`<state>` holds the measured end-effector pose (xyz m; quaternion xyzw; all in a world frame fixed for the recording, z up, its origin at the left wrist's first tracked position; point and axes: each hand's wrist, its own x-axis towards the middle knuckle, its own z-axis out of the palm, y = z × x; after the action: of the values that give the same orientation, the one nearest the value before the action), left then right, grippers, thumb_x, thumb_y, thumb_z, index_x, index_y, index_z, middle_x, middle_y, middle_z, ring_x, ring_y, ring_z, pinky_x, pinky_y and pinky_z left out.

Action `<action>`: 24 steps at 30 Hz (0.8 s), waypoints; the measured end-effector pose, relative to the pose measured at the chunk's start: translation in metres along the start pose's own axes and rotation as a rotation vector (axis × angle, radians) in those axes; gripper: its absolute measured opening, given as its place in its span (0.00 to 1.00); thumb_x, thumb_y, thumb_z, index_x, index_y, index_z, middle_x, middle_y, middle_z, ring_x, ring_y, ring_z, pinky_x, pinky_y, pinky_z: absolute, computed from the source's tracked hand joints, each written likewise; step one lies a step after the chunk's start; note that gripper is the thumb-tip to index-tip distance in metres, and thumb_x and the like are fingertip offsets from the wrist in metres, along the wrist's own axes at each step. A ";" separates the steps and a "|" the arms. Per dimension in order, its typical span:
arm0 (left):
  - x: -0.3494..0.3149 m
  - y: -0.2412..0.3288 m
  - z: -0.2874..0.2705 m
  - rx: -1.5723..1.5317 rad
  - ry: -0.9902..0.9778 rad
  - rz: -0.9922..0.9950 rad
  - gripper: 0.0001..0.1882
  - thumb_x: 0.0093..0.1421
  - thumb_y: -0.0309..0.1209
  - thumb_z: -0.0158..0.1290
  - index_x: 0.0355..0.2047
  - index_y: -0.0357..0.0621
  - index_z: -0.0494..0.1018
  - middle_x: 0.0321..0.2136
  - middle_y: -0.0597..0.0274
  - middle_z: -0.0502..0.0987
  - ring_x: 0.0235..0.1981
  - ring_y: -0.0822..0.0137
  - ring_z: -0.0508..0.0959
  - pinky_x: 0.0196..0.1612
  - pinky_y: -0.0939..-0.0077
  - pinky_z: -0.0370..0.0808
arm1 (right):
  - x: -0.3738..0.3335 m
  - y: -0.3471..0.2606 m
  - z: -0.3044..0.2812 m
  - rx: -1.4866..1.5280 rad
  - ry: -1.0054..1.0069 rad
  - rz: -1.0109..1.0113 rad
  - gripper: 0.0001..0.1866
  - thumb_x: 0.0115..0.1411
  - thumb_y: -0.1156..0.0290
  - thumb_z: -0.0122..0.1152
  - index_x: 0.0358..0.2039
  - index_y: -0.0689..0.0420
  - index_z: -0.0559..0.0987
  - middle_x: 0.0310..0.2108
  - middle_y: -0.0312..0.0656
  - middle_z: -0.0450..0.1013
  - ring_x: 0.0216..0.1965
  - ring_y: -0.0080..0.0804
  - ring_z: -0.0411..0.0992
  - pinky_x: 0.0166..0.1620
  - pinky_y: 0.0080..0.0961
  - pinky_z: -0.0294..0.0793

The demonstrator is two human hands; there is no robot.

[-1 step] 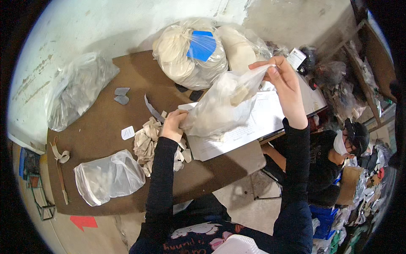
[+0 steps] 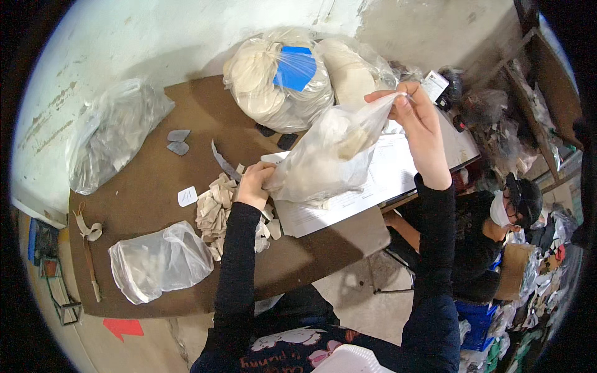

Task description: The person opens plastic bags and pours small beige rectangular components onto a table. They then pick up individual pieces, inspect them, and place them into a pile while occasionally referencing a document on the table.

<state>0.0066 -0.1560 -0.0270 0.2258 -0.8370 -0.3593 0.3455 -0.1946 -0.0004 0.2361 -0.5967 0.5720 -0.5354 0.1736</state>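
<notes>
A translucent plastic bag (image 2: 311, 165) with pale pieces in it stretches between my two hands, over printed paper sheets (image 2: 388, 171). My right hand (image 2: 421, 124) pinches its gathered upper corner between thumb and fingers. At the bag's lower left end, my left hand (image 2: 253, 184) is closed on the plastic; its fingertips are partly hidden. Beside that hand lies a loose pile of small beige cut pieces (image 2: 214, 208), some of them behind my left forearm. A small white paper tag (image 2: 187, 196) rests left of the pile.
Large filled plastic bags (image 2: 255, 93) stand against the wall at the back of the brown table (image 2: 149, 205). Another filled bag (image 2: 115, 137) leans at far left. A clear bag (image 2: 158, 261) lies near the front edge. A masked person (image 2: 491, 230) sits at right beside heaped scraps (image 2: 544, 280).
</notes>
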 end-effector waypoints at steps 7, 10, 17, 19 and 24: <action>0.003 -0.006 0.001 -0.024 0.045 -0.013 0.24 0.35 0.11 0.49 0.35 0.39 0.75 0.42 0.56 0.77 0.47 0.47 0.73 0.50 0.62 0.70 | 0.010 -0.016 -0.009 0.162 0.237 0.118 0.12 0.73 0.65 0.33 0.44 0.57 0.65 0.37 0.51 0.77 0.36 0.31 0.77 0.39 0.28 0.78; 0.005 0.010 -0.009 0.141 0.209 0.037 0.32 0.36 0.12 0.49 0.47 0.41 0.70 0.47 0.52 0.74 0.49 0.45 0.72 0.51 0.58 0.69 | 0.011 -0.016 -0.010 0.249 0.304 0.095 0.12 0.73 0.65 0.34 0.45 0.57 0.66 0.36 0.51 0.77 0.37 0.31 0.76 0.41 0.30 0.77; 0.007 0.095 -0.018 -0.806 -0.004 -0.079 0.24 0.59 0.27 0.55 0.56 0.43 0.64 0.54 0.53 0.70 0.49 0.61 0.75 0.50 0.70 0.73 | -0.027 0.009 0.020 0.632 0.555 -0.083 0.11 0.72 0.66 0.37 0.44 0.57 0.68 0.39 0.43 0.73 0.45 0.29 0.71 0.50 0.33 0.72; -0.002 0.116 0.002 -1.475 -0.136 -0.215 0.25 0.61 0.32 0.56 0.56 0.39 0.63 0.52 0.50 0.70 0.48 0.61 0.74 0.50 0.72 0.72 | -0.056 0.032 0.045 0.732 0.590 0.029 0.13 0.72 0.61 0.39 0.45 0.55 0.69 0.39 0.40 0.73 0.44 0.28 0.71 0.49 0.30 0.70; -0.004 0.116 0.022 -1.105 -0.195 -0.222 0.27 0.60 0.27 0.56 0.58 0.35 0.62 0.51 0.53 0.72 0.50 0.65 0.74 0.53 0.74 0.70 | -0.125 0.088 0.099 0.997 0.717 0.453 0.17 0.70 0.57 0.41 0.52 0.52 0.66 0.50 0.40 0.69 0.51 0.29 0.68 0.55 0.31 0.65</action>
<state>-0.0222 -0.0693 0.0482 0.0641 -0.5240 -0.7970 0.2935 -0.1274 0.0433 0.0723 -0.0939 0.3889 -0.8524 0.3366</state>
